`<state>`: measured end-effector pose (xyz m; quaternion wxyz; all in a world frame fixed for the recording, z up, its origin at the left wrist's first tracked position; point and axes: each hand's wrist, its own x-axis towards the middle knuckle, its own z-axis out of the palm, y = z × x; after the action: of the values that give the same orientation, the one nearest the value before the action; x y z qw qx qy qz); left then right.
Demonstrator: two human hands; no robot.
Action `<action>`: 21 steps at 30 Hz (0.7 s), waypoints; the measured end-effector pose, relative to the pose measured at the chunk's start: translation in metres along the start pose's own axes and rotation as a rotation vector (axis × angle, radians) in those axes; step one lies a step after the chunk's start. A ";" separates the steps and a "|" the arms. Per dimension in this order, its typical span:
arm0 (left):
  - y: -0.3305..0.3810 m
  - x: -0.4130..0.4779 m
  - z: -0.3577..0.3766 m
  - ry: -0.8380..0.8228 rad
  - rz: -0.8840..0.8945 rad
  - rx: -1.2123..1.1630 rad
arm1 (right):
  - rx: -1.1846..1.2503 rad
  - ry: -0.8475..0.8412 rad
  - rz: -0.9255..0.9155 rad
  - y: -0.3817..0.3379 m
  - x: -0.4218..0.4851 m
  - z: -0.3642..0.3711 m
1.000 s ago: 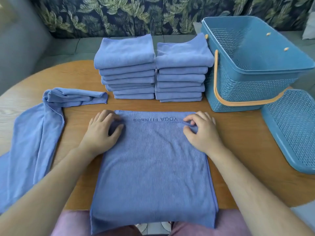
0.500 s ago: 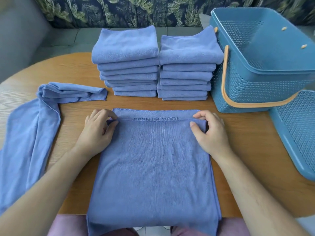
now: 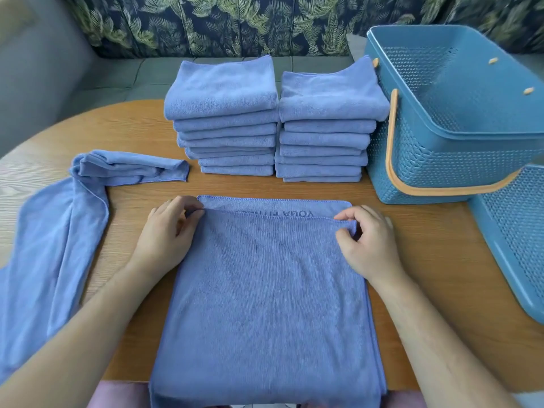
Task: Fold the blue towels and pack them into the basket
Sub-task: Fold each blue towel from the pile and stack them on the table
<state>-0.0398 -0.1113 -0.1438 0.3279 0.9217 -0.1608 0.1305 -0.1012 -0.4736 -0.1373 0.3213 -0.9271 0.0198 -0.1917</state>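
Round wooden table: our left hand and right hand pinch the 12 o'clock corners of the flat blue microfibre towel; we should square both hems before creasing; blue perforated plastic basket at 2 o'clock

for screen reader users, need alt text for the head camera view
A person's left grip and right grip pinch the far corners of the top layer of a half-folded blue towel on a wooden table. Behind it stand one stack of folded towels and a second stack, a blue basket to their right and a loose towel at left.
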 end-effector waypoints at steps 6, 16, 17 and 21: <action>0.003 0.000 -0.001 -0.012 0.076 0.066 | 0.099 0.079 0.004 0.003 -0.002 0.000; 0.006 -0.002 0.000 0.138 0.034 0.155 | -0.136 0.123 0.098 -0.002 -0.002 0.006; 0.007 -0.002 0.000 0.149 0.043 0.175 | -0.169 0.122 0.083 -0.002 -0.002 0.007; 0.005 -0.002 0.004 0.150 0.115 0.232 | -0.246 0.103 0.057 -0.002 -0.004 0.010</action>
<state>-0.0426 -0.1170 -0.1443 0.2223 0.9304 -0.1720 0.2352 -0.1012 -0.4654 -0.1440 0.2090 -0.9476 0.0860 -0.2258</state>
